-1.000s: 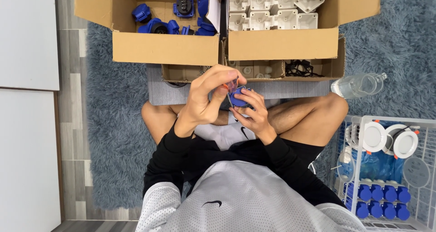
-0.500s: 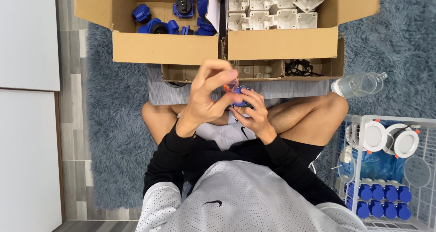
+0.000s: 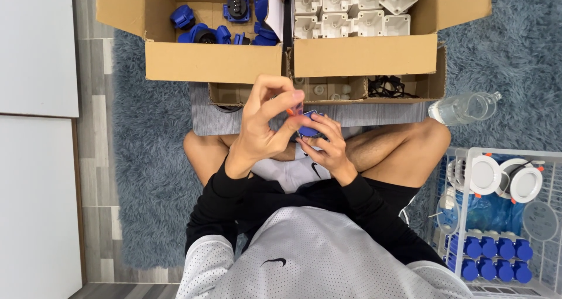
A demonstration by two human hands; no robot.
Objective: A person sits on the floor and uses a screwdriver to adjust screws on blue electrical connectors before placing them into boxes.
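Observation:
I sit cross-legged on a blue-grey rug. My right hand (image 3: 324, 141) grips a small blue plastic part (image 3: 308, 129) just above my lap. My left hand (image 3: 263, 123) is raised beside it, its fingertips pinching a slim orange-handled tool (image 3: 291, 110) whose tip meets the blue part. Most of the part is hidden by my fingers. Both hands touch each other over my crossed legs.
An open cardboard box (image 3: 211, 62) of blue parts stands ahead left, a box of white housings (image 3: 363, 56) ahead right, a low tray (image 3: 380, 91) of small parts behind my hands. A clear water bottle (image 3: 462, 107) lies right. A white wire basket (image 3: 497, 217) holds round lamps and blue caps.
My left hand has shifted slightly, its fingers lifting and turning the tool on the blue part. My right hand stays in place holding the part.

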